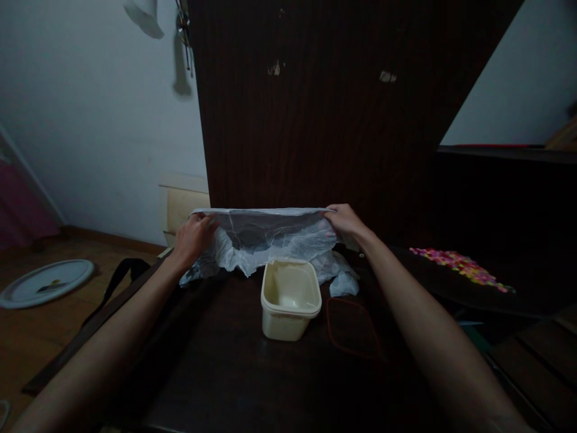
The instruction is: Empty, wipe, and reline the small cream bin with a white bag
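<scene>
A thin, crinkled whitish plastic bag (pixel 274 231) is stretched sideways across the far part of the dark table. At its left end my left hand (pixel 193 237) is closed on the upper edge. My right hand (pixel 345 219) pinches the same edge at the other end, keeping it taut. Lower parts of the bag hang in folds onto the tabletop. In front of it stands an upright cream plastic tub (pixel 291 300), open at the top, with nothing visible inside. Beside the tub lies a clear lid with a reddish rim (pixel 351 328), touched by neither hand.
The dark tabletop (pixel 216 367) meets a tall dark wooden panel (pixel 315 120) at the back. Small colourful pieces (pixel 462 264) lie in a strip on the right. A white round lid-like object (pixel 47 282) is on the floor at left, near a black strap (pixel 121 279).
</scene>
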`<action>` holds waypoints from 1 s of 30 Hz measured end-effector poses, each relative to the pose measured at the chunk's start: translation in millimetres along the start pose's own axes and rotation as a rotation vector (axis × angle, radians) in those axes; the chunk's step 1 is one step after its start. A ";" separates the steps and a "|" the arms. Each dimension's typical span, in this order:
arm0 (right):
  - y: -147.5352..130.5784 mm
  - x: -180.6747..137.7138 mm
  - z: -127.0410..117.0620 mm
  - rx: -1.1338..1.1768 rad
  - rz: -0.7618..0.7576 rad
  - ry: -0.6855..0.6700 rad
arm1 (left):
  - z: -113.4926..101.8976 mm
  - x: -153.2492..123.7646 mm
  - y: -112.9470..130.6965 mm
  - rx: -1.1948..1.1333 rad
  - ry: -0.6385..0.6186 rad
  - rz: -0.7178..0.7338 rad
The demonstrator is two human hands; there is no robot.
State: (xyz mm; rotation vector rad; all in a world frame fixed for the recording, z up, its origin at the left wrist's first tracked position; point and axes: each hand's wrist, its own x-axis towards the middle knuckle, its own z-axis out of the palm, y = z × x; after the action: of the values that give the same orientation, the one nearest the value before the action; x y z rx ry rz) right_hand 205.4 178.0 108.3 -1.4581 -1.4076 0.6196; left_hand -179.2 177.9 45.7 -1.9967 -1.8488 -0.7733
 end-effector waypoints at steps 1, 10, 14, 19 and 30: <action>3.7 1.1 -0.8 0.006 0.007 0.012 | 0.8 -0.5 0.0 0.029 -0.020 0.004; 21.2 14.4 -3.2 0.191 0.114 0.118 | 17.8 0.3 -12.7 0.056 -0.133 0.113; 18.2 14.7 -4.2 0.326 0.198 0.129 | 25.4 -0.9 -17.3 -0.004 -0.176 0.215; 23.2 14.7 -8.4 0.436 0.270 0.118 | 29.6 -13.1 -17.4 -0.057 -0.148 0.269; 34.8 10.2 -5.7 0.434 0.327 -0.023 | 57.3 -24.7 -20.8 -0.311 -0.365 -0.211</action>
State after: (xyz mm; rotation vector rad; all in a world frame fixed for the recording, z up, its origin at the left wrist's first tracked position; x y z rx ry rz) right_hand 227.9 191.2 82.5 -1.3328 -0.9742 1.0773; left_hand -190.2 192.6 -17.5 -2.2821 -2.2954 -0.8421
